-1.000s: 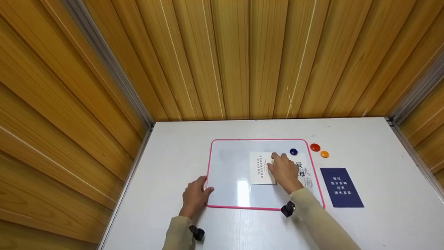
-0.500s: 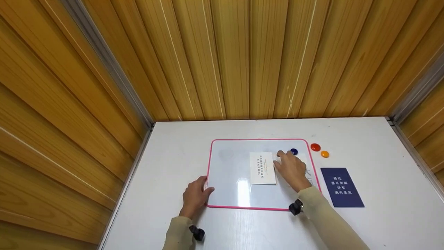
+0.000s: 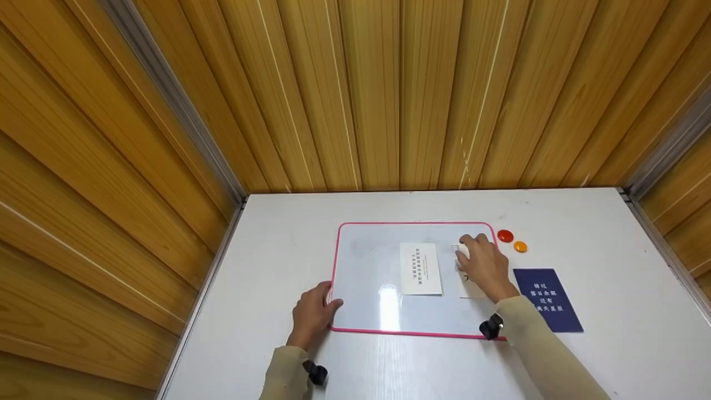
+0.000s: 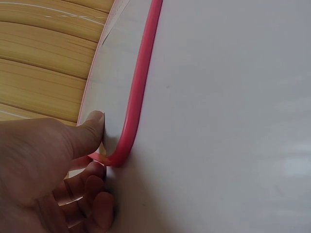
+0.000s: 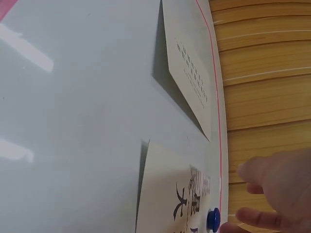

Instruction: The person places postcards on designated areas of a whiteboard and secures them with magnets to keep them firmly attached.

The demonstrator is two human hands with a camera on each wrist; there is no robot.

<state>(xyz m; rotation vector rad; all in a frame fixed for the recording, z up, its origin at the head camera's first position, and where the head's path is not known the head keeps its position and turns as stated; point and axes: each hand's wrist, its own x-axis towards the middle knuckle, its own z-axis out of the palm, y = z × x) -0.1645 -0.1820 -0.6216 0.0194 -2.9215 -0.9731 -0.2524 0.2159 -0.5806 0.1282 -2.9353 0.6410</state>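
Observation:
A whiteboard (image 3: pixel 366 266) with a pink frame lies on the table. My left hand (image 3: pixel 314 314) grips its near left corner, thumb (image 4: pixel 91 131) on the face and the other fingers beside the frame. On the board's right half lies a white card (image 3: pixel 420 269) with printed characters. Farther right is a second card (image 5: pixel 167 194) with large dark characters, mostly covered by my right hand (image 3: pixel 483 266) in the head view. A blue magnet (image 5: pixel 214 219) stands at this card's edge, close to my right fingers, which look relaxed and hold nothing visible.
A red magnet (image 3: pixel 505 236) and an orange magnet (image 3: pixel 520 246) lie just off the board's far right corner. A dark blue card (image 3: pixel 555 303) with white characters lies to the right, partly behind my right forearm. Wood-patterned panels (image 3: pixel 366 94) stand behind the table.
My right hand has moved right, off the left card and over the second card, and now hides the blue magnet in the head view. The left hand has stayed put.

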